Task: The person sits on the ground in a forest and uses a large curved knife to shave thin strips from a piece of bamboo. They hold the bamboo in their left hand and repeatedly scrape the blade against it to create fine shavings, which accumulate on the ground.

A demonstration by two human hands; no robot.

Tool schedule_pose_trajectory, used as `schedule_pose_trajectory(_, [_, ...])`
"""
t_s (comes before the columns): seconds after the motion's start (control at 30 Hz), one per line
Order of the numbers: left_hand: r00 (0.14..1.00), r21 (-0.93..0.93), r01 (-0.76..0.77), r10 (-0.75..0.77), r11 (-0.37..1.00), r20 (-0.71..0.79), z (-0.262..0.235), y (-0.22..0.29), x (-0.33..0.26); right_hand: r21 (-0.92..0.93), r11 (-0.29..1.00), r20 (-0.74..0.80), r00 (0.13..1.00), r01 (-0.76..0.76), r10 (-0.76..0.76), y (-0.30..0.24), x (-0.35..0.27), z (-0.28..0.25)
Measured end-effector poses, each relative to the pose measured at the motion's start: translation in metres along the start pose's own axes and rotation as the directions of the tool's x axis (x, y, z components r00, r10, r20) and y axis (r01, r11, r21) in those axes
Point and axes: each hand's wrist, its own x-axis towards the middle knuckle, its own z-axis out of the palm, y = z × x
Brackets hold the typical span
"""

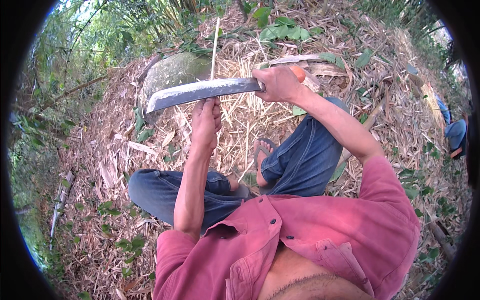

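1. Gripping an orange-handled machete (202, 91), the right hand (279, 84) is closed tight around the handle, up at about one o'clock from the middle of the view.
2. The blade runs out from that fist toward nine o'clock, nearly level, its tip dipping a little over a grey mossy stone (172, 71).
3. The left hand (206, 121) sits just below the blade at twelve o'clock, fingers curled shut around a thin pale bamboo strip (215, 47).
4. That strip stands upright, crossing the blade and rising past it toward twelve o'clock; the blade's edge touches it just above the left fist.
5. The person sits on the ground in a red shirt (320, 235) and blue jeans (305, 160), legs folded, one foot in a sandal (261, 152) near the centre.
6. Dry bamboo leaves and husks (105, 170) cover the ground all round, with green foliage at the eleven and one o'clock edges.
7. Another person's blue-clad leg (455, 134) shows at the three o'clock rim, well apart.
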Motion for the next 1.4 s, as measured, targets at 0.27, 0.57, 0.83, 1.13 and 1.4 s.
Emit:
schedule_pose_trajectory(0.27, [0.980, -0.213, 0.110, -0.070, 0.971, 0.189, -0.003, 0.008, -0.012, -0.028, 0.998, -0.047, 0.997, 0.057, -0.058, 0.007, 0.001, -0.005])
schedule_pose_trajectory(0.57, [0.984, -0.231, 0.109, -0.071, 0.967, 0.166, -0.003, -0.001, -0.033, 0.024, 1.000, 0.057, 0.998, 0.001, -0.002, 0.006, -0.003, -0.015])
schedule_pose_trajectory(0.83, [0.986, -0.180, 0.069, -0.039, 0.981, 0.164, -0.007, -0.003, -0.051, -0.009, 0.999, 0.120, 0.992, -0.043, 0.044, 0.003, 0.008, -0.025])
schedule_pose_trajectory(1.13, [1.000, 0.048, -0.022, 0.022, 0.999, 0.003, -0.010, -0.008, -0.063, -0.027, 0.993, 0.044, 0.992, 0.116, -0.115, -0.009, 0.005, -0.014])
schedule_pose_trajectory(1.4, [0.998, 0.098, -0.041, 0.046, 0.994, -0.049, -0.010, -0.009, -0.083, -0.045, 0.998, 0.077, 0.997, 0.032, -0.028, 0.016, 0.013, -0.001])
